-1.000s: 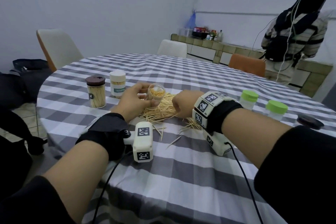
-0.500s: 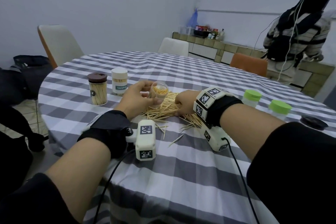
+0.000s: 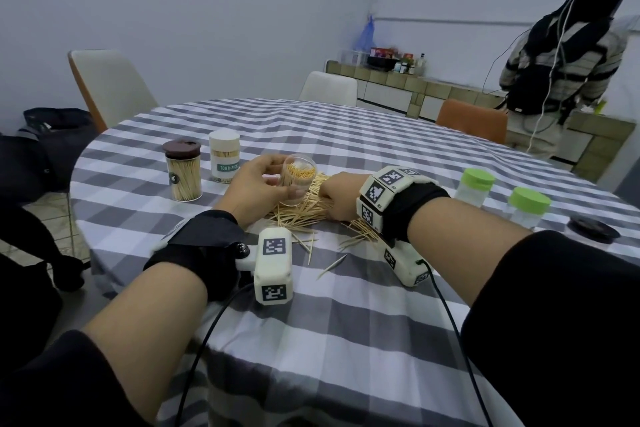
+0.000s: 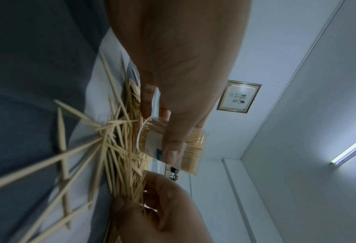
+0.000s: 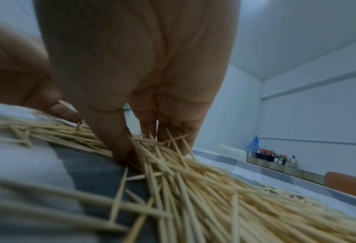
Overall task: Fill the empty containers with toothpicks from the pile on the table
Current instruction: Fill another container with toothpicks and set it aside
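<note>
The left hand (image 3: 258, 184) has its fingers and thumb wrapped around a small clear plastic jar (image 3: 298, 180) that has thin wooden toothpicks standing inside it, and it holds the jar tipped a little, just above the pile of loose pale wooden toothpicks (image 3: 304, 208) on the round table with the grey and white checked cloth (image 3: 346, 322). The right hand (image 3: 341, 196) is down on the pile right beside the jar, its fingers (image 5: 118, 141) bent into the sticks and pinching some of them
</note>
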